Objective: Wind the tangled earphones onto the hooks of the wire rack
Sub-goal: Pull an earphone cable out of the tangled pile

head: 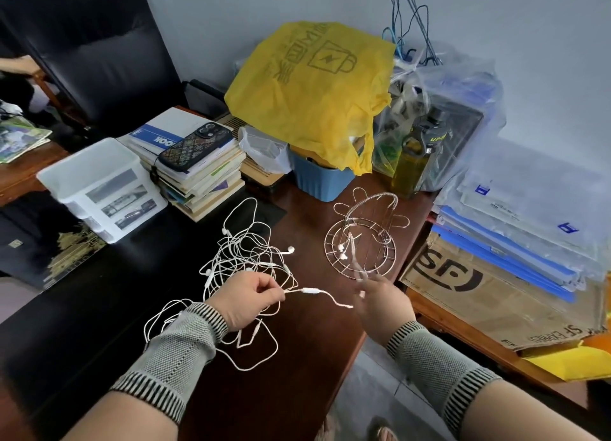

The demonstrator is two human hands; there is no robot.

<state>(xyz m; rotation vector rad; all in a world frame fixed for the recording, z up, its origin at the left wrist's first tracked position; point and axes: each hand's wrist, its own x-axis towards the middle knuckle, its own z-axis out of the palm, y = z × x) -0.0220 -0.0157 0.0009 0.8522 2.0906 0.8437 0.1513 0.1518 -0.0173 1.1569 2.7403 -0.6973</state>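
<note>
A tangle of white earphones (251, 258) lies on the dark wooden desk (304, 335), with loose loops trailing toward me. My left hand (249, 300) pinches one cable just left of its inline remote (310, 290). That cable runs on rightward to my right hand (383, 300), which is blurred; its fingers seem to hold a strand leading up to the wire rack (360, 239). The metal rack stands upright to the right of the tangle, hooks curving out from its top. Two earbuds (342, 252) hang inside it.
A book stack with a phone (195, 143) and a white plastic drawer box (99, 186) stand at the back left. A yellow bag over a blue bin (317, 176), a bottle and plastic bags sit behind the rack. Folders on a cardboard box (489, 292) flank the right.
</note>
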